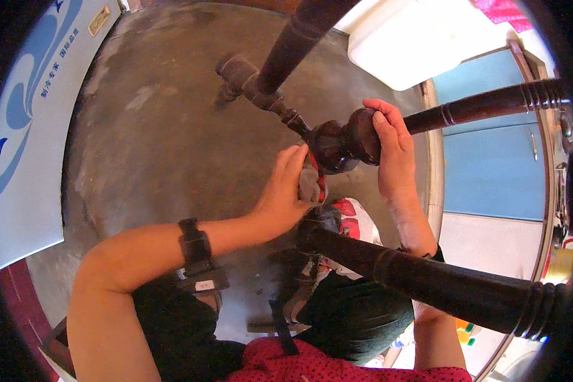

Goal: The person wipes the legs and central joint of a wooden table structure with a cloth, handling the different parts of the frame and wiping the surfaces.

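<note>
A dark piece of wooden furniture with turned legs and rails lies tilted in front of me; its full form runs out of view. My right hand is wrapped around the bulbous end of a turned wooden leg, thumb on the near side. Just left of that bulb, my left hand pinches a crumpled grey and red cloth close against the wood. Part of the cloth is hidden by the fingers. Another wooden rail rises from a turned crosspiece beyond my hands.
Bare concrete floor spreads below. A white appliance panel with a blue pattern and writing stands at left. At right are a blue-doored cabinet and a bright white box-like object. A red and white bag lies near my knees.
</note>
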{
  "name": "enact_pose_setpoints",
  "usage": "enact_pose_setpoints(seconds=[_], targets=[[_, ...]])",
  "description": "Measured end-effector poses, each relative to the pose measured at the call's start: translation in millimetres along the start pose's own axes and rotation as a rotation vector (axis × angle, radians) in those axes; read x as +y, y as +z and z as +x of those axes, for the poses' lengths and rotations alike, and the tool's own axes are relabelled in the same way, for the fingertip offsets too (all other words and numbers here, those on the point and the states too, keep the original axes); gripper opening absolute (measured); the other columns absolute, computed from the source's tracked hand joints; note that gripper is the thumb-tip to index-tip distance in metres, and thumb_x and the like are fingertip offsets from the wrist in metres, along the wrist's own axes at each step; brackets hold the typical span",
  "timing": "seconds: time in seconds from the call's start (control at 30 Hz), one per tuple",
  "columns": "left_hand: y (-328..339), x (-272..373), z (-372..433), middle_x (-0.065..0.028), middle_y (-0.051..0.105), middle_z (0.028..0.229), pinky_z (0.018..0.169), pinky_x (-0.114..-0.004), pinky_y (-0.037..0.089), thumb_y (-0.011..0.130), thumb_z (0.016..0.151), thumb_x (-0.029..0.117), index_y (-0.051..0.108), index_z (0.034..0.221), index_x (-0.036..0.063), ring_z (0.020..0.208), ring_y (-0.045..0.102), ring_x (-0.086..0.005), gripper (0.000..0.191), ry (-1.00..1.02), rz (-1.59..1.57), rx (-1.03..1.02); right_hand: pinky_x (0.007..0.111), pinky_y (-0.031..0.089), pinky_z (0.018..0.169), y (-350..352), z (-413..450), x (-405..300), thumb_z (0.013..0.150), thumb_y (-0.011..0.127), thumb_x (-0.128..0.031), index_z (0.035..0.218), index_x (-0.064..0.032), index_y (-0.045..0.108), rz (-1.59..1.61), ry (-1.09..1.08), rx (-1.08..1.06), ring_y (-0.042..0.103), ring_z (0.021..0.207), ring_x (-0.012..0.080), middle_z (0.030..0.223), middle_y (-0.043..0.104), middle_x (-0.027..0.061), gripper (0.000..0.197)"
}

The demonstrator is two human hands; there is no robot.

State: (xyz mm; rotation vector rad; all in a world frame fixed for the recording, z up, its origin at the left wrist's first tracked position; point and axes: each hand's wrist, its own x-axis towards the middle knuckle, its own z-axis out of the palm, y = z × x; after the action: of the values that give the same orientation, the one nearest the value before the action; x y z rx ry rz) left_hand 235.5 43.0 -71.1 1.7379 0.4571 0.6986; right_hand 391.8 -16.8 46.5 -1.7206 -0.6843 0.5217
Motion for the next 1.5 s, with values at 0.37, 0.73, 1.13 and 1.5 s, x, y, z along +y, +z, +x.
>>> enact_pose_setpoints(seconds=[0.37,0.73,1.13,1.5], targets=[[-20.2,-11.2,74.2,-0.0163,0.051,0.126,0.1,-0.038,0.037,0.072,0.06,0.0,0.039,0.133,0.0062,0.119,0.048,-0.031,0.08,0.206,0.152,-0.214,0.02,0.042,0.068,6.8,-0.8,-0.7,0.094,0.047,-0.015,0.103,-0.0031,0.061,-0.002,-0.01,0.065,0.051,0.074,0.006,0.084,0.058,-0.0001,0.021],[-34.8,-23.9,127.5,-0.0121,0.067,0.087,0.073,-0.033,0.049,0.069,0.073,0.016,0.064,0.095,0.0058,0.081,0.065,-0.0238,0.025,0.135,0.137,-0.496,0.019,0.043,0.067,10.4,0.1,-2.6,0.094,0.047,-0.014,0.102,-0.0029,0.061,0.054,0.014,0.089,0.052,0.072,0.006,0.081,0.058,-0.0002,0.02],[-26.1,-35.9,162.2,-0.014,0.067,0.079,0.065,-0.037,0.049,0.063,0.078,0.025,0.068,0.086,0.0064,0.073,0.066,-0.0244,0.02,0.048,0.326,-0.456,0.021,0.043,0.068,11.7,2.8,0.4,0.093,0.047,-0.014,0.1,-0.0025,0.061,0.006,-0.028,0.082,0.052,0.074,0.0073,0.082,0.059,0.0005,0.02],[-5.1,-21.0,94.1,-0.0149,0.066,0.099,0.079,-0.04,0.049,0.059,0.077,0.005,0.063,0.107,0.0104,0.094,0.062,-0.0335,0.031,-0.086,0.327,0.035,0.021,0.043,0.071,10.7,0.6,0.3,0.093,0.047,-0.015,0.103,-0.0034,0.061,0.055,0.035,0.07,0.053,0.076,0.0083,0.085,0.059,0.0013,0.021]])
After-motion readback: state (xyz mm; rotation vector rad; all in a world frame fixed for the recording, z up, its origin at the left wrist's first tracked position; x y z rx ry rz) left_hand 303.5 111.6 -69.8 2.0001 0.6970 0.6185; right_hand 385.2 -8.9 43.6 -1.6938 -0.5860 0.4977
